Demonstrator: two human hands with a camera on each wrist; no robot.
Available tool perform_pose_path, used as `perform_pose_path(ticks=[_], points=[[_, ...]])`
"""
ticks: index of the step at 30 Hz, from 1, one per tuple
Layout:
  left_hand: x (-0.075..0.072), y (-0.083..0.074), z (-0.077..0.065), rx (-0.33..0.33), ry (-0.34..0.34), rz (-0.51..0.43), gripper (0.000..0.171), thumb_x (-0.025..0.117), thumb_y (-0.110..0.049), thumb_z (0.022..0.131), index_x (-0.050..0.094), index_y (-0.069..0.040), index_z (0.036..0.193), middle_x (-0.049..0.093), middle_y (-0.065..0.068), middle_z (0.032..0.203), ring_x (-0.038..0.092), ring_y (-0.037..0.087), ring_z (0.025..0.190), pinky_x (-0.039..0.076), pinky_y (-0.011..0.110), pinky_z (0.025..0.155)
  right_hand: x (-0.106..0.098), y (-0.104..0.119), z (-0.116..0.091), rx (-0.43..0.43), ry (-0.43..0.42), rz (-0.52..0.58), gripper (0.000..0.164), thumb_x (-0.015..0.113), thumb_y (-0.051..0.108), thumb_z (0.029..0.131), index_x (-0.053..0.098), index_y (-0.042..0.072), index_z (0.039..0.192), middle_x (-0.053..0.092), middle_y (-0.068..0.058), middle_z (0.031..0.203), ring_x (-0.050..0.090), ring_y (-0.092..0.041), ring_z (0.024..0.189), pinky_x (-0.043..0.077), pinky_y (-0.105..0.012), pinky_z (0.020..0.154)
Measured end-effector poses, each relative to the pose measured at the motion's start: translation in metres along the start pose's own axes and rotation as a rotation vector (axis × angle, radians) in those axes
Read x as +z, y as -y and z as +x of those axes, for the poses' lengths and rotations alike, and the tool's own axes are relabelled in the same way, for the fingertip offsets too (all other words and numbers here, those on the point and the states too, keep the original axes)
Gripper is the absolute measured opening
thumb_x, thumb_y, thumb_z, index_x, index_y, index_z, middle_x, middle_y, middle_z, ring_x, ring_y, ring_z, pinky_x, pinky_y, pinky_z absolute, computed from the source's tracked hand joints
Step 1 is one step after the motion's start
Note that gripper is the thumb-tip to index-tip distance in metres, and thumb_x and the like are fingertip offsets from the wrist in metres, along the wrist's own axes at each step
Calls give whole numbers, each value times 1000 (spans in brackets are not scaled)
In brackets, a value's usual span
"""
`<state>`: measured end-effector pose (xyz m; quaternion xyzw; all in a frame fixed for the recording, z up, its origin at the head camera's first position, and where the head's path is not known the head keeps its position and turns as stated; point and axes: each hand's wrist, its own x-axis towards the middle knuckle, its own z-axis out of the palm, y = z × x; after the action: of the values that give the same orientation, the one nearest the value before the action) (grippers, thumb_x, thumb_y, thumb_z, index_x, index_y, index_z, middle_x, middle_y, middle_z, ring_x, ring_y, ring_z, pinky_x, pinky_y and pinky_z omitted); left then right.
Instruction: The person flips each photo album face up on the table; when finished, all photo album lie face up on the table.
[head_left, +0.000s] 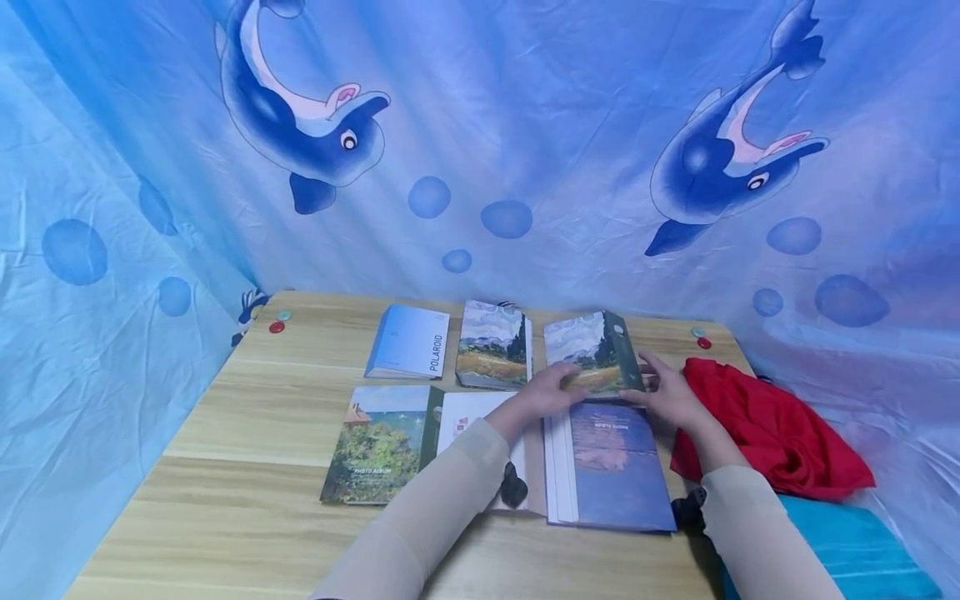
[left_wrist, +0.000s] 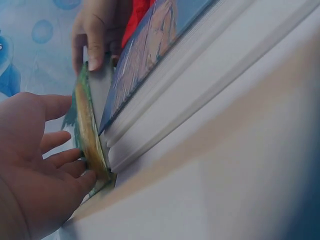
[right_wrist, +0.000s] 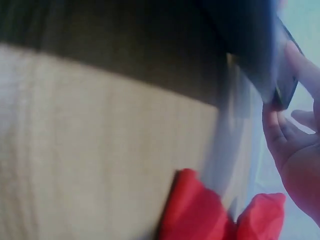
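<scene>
A photo album [head_left: 581, 346] with a painted field-and-trees cover and a dark green spine lies at the back right of the table. My right hand [head_left: 670, 400] holds it at its right edge, thumb by the near corner; in the right wrist view the right hand [right_wrist: 295, 145] has fingertips at the album's corner. Over its near left part is my left hand [head_left: 546, 392], and in the left wrist view the left hand [left_wrist: 40, 160] has loosely spread fingers at the cover. Just in front lies an open purple-blue photo album [head_left: 622, 475] with white pages [head_left: 558, 467].
A matching landscape album [head_left: 491, 346] and a blue Polaroid album [head_left: 408, 342] stand to the left. Nearer lies a garden-cover album [head_left: 382, 446]. Red cloth [head_left: 772, 433] and teal cloth [head_left: 855, 542] cover the right side. Small discs [head_left: 277, 327] sit near the back corners.
</scene>
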<state>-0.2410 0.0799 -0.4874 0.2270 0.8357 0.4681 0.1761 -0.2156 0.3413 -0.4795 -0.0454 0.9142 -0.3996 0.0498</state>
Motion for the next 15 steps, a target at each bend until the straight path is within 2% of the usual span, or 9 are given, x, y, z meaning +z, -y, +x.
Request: perform_pose_path(ticks=[3, 8, 11, 15], points=[[0, 0, 1, 15, -6, 26, 60, 63, -36, 101, 44, -14, 154, 33, 3, 163, 29, 24, 150, 26, 39, 122, -4, 8, -3, 36, 18, 65, 103, 80, 40, 88, 18, 2, 161, 44, -30, 147, 53, -47, 125, 52, -59, 98], [0, -3, 0, 25, -6, 23, 62, 63, -35, 101, 42, -14, 155, 28, 3, 166, 25, 22, 152, 25, 38, 123, -10, 22, -7, 84, 15, 79, 96, 66, 51, 95, 17, 0, 160, 39, -31, 149, 42, -50, 135, 43, -64, 106], [-1, -4, -2, 30, -8, 17, 62, 63, -34, 101, 41, -15, 156, 28, 1, 166, 25, 22, 152, 26, 38, 123, -10, 30, -8, 68, 17, 122, 87, 60, 50, 99, 22, -1, 159, 44, -31, 146, 42, -49, 136, 42, -63, 107], [-3, -5, -3, 39, -24, 6, 63, 66, -32, 99, 42, -17, 155, 27, 0, 166, 25, 23, 152, 26, 41, 123, -10, 37, -7, 35, 26, 206, 75, 58, 44, 102, 30, 1, 158, 47, -28, 143, 46, -46, 134, 43, -62, 107]])
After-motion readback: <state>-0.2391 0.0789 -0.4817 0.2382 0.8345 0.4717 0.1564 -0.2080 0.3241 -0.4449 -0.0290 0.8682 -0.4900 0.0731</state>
